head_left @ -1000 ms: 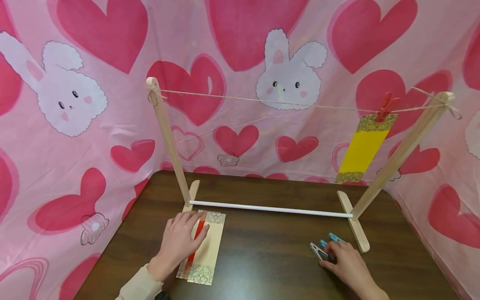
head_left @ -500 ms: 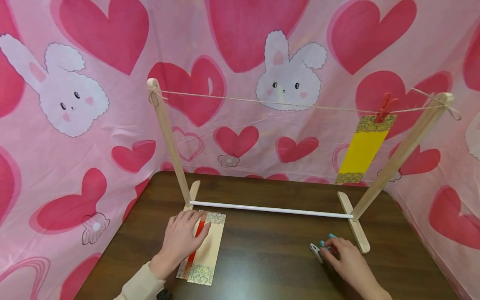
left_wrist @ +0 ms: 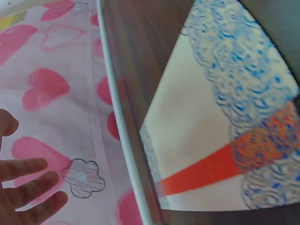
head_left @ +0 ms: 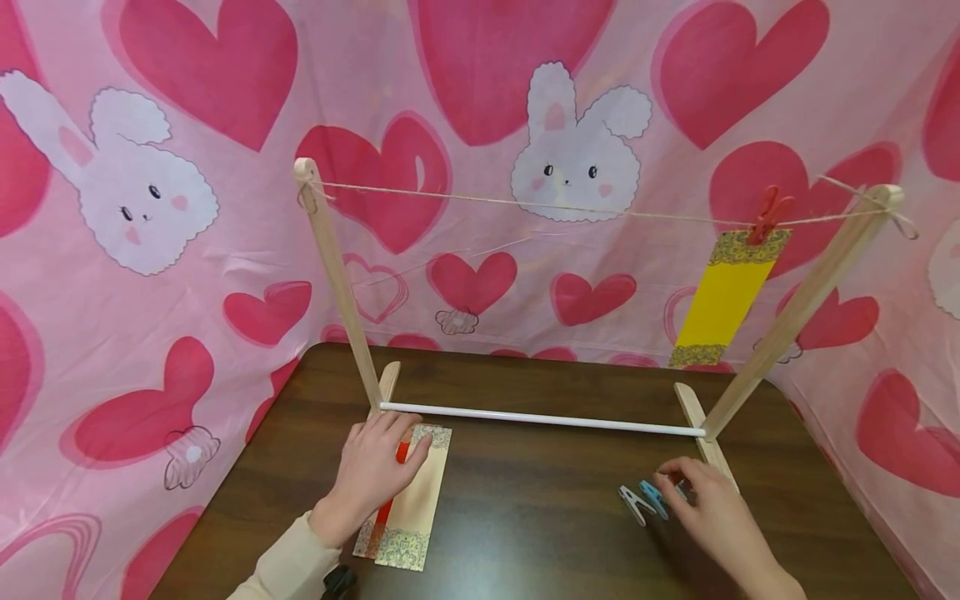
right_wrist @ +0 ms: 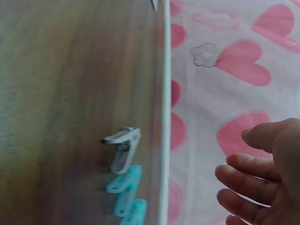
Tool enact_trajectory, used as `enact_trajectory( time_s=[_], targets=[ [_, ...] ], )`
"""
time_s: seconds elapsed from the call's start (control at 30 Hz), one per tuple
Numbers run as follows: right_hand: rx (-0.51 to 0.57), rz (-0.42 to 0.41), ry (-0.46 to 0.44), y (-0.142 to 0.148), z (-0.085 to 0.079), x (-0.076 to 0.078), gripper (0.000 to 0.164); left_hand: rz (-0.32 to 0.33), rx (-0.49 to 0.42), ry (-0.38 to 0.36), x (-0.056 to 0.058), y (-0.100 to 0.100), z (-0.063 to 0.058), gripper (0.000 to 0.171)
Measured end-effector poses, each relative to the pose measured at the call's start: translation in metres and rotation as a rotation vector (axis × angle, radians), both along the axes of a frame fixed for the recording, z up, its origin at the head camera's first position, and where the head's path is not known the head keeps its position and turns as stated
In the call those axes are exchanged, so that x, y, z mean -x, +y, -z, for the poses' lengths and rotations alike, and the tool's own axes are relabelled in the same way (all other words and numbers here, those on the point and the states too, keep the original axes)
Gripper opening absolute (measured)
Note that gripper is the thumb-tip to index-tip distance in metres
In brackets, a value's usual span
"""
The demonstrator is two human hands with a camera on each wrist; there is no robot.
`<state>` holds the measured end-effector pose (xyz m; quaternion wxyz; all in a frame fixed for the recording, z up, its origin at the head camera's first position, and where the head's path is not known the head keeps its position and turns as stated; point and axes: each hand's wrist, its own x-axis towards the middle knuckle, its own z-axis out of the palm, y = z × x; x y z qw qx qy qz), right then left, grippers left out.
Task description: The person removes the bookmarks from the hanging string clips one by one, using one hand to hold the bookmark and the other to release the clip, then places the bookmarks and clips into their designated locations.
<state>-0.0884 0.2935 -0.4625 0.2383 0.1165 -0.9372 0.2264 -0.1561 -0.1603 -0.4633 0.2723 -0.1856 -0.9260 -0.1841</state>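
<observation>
In the head view my left hand (head_left: 381, 465) hovers over the left part of a cream card (head_left: 422, 492) with patterned ends, its fingers relaxed and holding nothing. A red strip (head_left: 385, 512) lies along the card's left side, over another patterned card edge (head_left: 364, 540). At the right, my right hand (head_left: 708, 508) is beside a grey-white clothespin (head_left: 636, 505) and a blue clothespin (head_left: 654, 499). The right wrist view shows a second blue clothespin (right_wrist: 135, 213) in the same row and the right hand's loosely bent fingers with nothing between them.
A wooden stand with a left post (head_left: 341, 300), right post (head_left: 802, 317) and white bottom rod (head_left: 540, 417) crosses the table (head_left: 525, 533). From its string (head_left: 555, 204) hangs a yellow card (head_left: 726, 304), clipped by a red clothespin (head_left: 767, 217). Pink cloth (head_left: 480, 83) encloses the table.
My right hand has risen slightly and shifted right, leaving a blue clothespin more exposed. My left hand has moved a little up and right over the cards.
</observation>
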Motion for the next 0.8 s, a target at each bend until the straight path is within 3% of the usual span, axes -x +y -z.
enact_trajectory(
  time_s=[0.17, 0.47, 0.8],
  targets=[
    [0.013, 0.009, 0.007, 0.002, -0.015, -0.001, 0.019, 0.018, -0.032, 0.007, 0.002, 0.008, -0.006, 0.034],
    [0.012, -0.014, 0.127, 0.007, -0.039, -0.001, 0.028, 0.078, -0.088, 0.016, 0.005, 0.030, -0.019, 0.031],
    [0.015, 0.008, 0.164, 0.009, -0.064, -0.004, 0.025, 0.150, -0.120, 0.019, 0.008, 0.056, -0.036, 0.027]
  ],
)
